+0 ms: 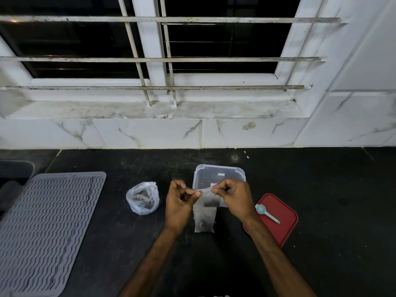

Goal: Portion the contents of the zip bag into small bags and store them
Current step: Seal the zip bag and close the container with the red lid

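Both hands pinch the top edge of a small clear bag: the left hand grips its left corner between thumb and forefinger with the other fingers curled in, and the right hand grips the right corner the same way, so the strip between them is stretched flat. The bag hangs upright in front of the person with a little dark material settled at its bottom; whether that bottom touches the black surface cannot be told. To the right, a red lid lies flat, and a teal measuring spoon rests on it, bowl towards the right wrist. Left of the hands sits a larger plastic bag, crumpled, its mouth open, dark contents inside. Just behind the hands stands a clear plastic container without a lid. A grey ribbed mat covers the far left. Beyond, marble-patterned tiles rise to a window sill and horizontal bars across dark panes.
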The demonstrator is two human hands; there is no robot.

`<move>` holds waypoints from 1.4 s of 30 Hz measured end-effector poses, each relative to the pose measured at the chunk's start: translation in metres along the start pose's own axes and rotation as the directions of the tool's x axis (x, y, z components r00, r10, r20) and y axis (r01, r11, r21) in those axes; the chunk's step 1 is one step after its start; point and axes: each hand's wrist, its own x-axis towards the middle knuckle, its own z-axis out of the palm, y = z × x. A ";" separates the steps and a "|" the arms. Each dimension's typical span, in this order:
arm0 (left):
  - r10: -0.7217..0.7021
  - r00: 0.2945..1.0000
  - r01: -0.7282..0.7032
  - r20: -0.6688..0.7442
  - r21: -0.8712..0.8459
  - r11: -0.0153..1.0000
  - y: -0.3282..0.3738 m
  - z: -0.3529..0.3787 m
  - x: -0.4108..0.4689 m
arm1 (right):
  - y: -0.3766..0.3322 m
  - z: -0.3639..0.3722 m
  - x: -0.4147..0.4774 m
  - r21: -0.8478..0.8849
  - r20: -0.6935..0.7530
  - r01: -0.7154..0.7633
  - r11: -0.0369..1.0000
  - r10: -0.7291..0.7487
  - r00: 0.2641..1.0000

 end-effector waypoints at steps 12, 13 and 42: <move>0.032 0.994 -0.042 0.104 0.091 0.995 0.004 0.001 0.023 | 0.001 -0.014 0.044 0.122 -0.071 0.040 0.992 -0.031 0.997; 0.005 0.994 -0.018 0.107 0.121 0.992 -0.001 -0.005 0.023 | 0.005 -0.013 0.050 0.103 -0.081 0.027 0.994 -0.019 0.997; -0.286 0.953 0.237 0.098 0.348 0.907 -0.075 -0.013 -0.009 | 0.007 0.022 0.059 -0.461 -0.034 -0.079 0.884 0.071 0.997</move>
